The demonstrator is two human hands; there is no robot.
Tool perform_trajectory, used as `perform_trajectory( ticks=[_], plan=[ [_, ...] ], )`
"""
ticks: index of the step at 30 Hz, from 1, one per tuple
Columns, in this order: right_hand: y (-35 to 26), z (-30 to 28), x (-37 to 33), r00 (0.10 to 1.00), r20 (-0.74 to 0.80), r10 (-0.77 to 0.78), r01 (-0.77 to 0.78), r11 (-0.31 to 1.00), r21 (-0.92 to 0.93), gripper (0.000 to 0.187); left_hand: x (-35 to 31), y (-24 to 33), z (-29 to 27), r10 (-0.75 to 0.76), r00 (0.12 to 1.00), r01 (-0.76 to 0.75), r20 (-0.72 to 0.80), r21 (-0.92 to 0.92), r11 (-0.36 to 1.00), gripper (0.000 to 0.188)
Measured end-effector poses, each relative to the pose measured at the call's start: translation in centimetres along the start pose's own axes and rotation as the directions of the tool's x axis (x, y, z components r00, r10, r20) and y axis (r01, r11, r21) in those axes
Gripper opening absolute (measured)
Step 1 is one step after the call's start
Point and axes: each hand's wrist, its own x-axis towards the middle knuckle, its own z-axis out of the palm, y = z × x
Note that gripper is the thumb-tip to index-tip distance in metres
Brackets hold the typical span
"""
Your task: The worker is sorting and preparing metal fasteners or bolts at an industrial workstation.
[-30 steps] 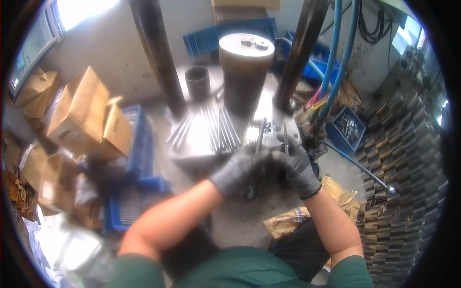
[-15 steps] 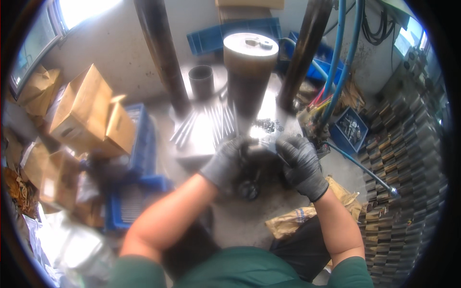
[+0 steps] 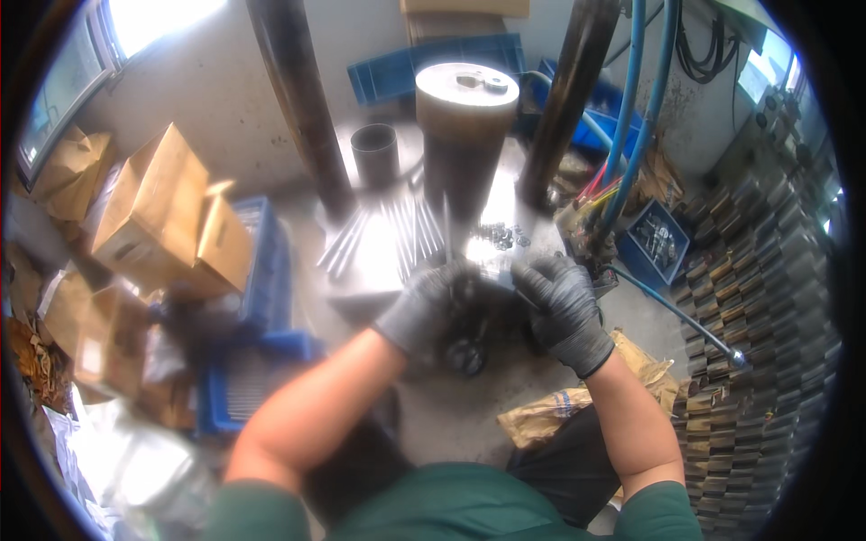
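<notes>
In a grey glove, my left hand is closed at the front edge of the metal press table. A thin metal rod stands nearly upright out of its fingers; the grip itself is blurred. My right hand, gloved alike, is held apart from it to the right. Its fingers are curled with the tips pinched together, and whatever they hold is hidden. Beyond the left hand, several loose metal rods lie on the table. Small dark rings or nuts lie in a cluster beyond the right hand.
A thick cylinder rises between two dark columns. A short open tube stands behind the rods. Cardboard boxes and blue crates are at left. At right are a blue bin, hoses and stacked metal pieces.
My hands have drawn slightly apart. The rod now stands upright at my left hand, where earlier a pale metal piece spanned the gap between the hands.
</notes>
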Motion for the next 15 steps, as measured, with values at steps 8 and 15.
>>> perform_trajectory(
  ticks=[8, 15],
  plan=[
    [1.6, -0.5, -1.7, 0.941, 0.111, 0.319, -0.337, 0.878, 0.34, 0.044, -0.2, 0.0, -0.7, 0.196, 0.98, -0.182, -0.011, 0.325, 0.928, 0.02],
    [1.5, -2.3, -1.3, 0.782, 0.21, 0.586, -0.603, 0.629, 0.49, 0.047, 0.5, -0.3, -1.9, 0.443, 0.879, -0.424, 0.176, 0.713, 0.559, 0.024]
  ],
)
